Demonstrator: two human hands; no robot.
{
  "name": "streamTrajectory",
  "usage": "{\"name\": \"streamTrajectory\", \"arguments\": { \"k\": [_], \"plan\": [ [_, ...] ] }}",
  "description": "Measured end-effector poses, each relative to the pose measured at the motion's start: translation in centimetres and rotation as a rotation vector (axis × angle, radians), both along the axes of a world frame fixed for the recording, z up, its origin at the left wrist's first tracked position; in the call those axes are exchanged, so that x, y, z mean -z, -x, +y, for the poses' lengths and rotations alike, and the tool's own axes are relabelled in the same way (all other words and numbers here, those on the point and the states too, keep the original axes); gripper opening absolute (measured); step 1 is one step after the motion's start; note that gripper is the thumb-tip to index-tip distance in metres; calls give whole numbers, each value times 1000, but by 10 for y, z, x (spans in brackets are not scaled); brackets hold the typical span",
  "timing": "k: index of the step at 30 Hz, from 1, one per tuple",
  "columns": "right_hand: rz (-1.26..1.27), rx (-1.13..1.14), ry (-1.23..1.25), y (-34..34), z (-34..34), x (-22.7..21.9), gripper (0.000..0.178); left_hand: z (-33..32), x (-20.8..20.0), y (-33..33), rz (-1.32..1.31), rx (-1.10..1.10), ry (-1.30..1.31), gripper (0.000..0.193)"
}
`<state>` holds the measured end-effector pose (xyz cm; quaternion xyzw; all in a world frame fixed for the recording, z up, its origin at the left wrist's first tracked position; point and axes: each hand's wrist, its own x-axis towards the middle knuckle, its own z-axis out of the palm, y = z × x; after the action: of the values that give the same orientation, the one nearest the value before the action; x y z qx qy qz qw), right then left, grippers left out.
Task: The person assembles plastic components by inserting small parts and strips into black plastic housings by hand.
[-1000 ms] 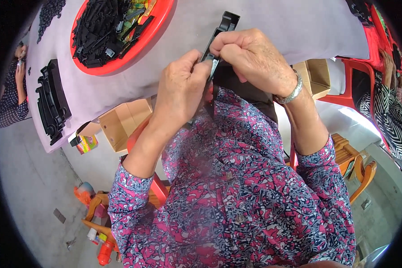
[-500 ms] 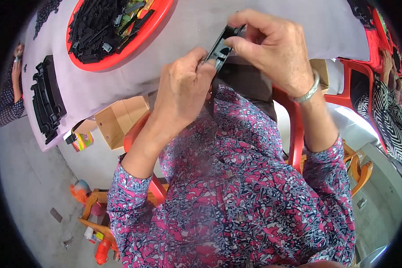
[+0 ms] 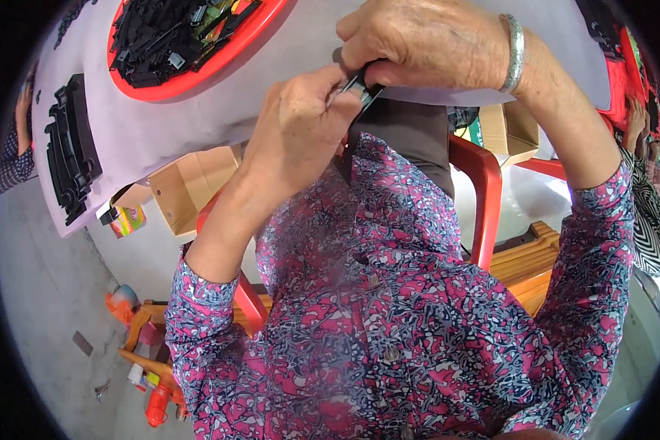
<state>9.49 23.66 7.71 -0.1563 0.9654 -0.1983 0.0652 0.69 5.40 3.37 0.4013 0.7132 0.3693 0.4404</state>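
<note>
Close in front of me, at the near edge of the table, both hands hold a narrow black plastic part with a pale inner face. My left hand pinches its near end between thumb and fingers. Curled over the far end is my right hand, with a silvery bracelet on its wrist; its fingers hide most of that end. Beyond my left hand lies a red oval tray heaped with small black plastic pieces. Longer black plastic mouldings lie together at the table's left end.
A pale cloth covers the table. Open cardboard boxes stand below its edge on both sides. Red chair arms flank me. Other people's hands show at the far left and far right.
My right hand has moved left and closed over the far end of the black part, covering much of it. The left hand keeps its pinch. The whole view has shifted slightly.
</note>
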Motion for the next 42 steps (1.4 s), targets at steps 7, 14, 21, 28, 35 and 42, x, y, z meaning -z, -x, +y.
{"name": "streamTrajectory", "arguments": {
  "k": [7,14,21,28,35,42],
  "plan": [
    [32,-27,-5,-2,0,2,11,-2,9,4,62,43,-70,25],
    [35,-5,26,-6,1,1,10,2,0,1,45,31,-30,24],
    [-105,27,239,-4,14,2,8,5,-7,5,-29,29,70,27],
    [-21,201,441,-16,14,18,11,6,-5,2,-46,-5,65,31],
    [-122,418,448,-20,6,30,12,5,3,3,55,5,24,29],
    [-198,415,515,-15,6,34,8,3,4,2,22,-14,23,28]
  ]
}}
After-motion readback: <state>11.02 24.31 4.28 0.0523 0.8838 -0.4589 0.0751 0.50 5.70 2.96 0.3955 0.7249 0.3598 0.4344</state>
